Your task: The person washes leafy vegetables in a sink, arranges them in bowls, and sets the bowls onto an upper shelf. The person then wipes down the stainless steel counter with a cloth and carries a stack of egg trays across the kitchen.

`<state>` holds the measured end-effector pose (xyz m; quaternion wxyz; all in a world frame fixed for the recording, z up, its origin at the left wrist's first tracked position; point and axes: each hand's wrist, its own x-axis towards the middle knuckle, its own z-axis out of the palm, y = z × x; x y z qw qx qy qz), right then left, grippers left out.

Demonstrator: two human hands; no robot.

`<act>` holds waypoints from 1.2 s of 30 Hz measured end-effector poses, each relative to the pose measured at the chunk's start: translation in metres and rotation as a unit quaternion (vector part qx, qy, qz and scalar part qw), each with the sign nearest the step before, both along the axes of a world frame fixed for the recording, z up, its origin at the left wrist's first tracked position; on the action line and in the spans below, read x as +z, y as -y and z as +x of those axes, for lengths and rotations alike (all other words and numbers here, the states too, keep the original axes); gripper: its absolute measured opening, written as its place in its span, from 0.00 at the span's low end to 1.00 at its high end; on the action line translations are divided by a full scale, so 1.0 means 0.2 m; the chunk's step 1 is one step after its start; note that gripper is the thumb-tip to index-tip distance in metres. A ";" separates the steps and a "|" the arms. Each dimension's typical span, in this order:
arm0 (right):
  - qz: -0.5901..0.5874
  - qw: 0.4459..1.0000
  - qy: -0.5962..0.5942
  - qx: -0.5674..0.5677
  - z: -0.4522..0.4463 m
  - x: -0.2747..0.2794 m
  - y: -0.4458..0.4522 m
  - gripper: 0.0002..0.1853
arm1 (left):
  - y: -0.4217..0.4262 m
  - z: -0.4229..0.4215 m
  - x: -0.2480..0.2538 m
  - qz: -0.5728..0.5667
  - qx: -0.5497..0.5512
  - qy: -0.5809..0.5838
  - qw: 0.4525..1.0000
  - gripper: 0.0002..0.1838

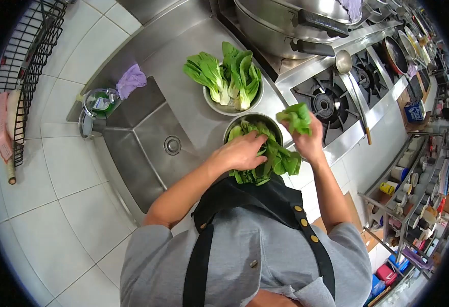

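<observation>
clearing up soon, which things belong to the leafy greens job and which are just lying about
In the job:
loose green leaves, round metal bowl
pale-stemmed green bok choy, second round metal bowl

Seemingly lying about:
crumpled purple cloth
long-handled metal ladle

Left hand [246,151] palm-down, right hand [309,138] curled

The leafy greens [245,82] at twelve o'clock are bright green with whitish stalks [217,93], over a silver-grey surface [176,53]. Ten o'clock: a lilac cloth [131,82]. Nine: white tiles [70,163], grid-lined. Six: black apron [245,202], gold buttons [304,222], grey shirt [153,266].
</observation>
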<state>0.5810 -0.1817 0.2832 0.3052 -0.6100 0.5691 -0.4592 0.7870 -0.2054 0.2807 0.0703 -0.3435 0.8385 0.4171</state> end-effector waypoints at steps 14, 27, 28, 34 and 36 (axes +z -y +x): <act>0.149 0.954 -0.147 0.216 -0.19 -0.08 -0.01 0.41 | -0.31 0.60 -0.22 -0.072 0.397 -0.153 0.902 0.46; 0.107 0.982 0.003 0.153 0.14 -0.22 0.07 0.40 | 0.17 0.16 -0.28 -0.026 0.255 -0.345 0.903 0.46; 0.063 0.986 -0.034 0.151 0.15 -0.20 0.09 0.39 | 0.19 0.15 -0.27 -0.019 0.266 -0.351 0.898 0.44; 0.092 0.979 -0.014 0.184 0.13 -0.23 0.06 0.48 | 0.18 0.22 -0.35 -0.084 0.222 -0.197 0.951 0.51; 0.081 0.975 -0.041 0.201 0.14 -0.22 -0.06 0.50 | 0.03 0.25 -0.26 -0.070 0.178 -0.124 0.974 0.57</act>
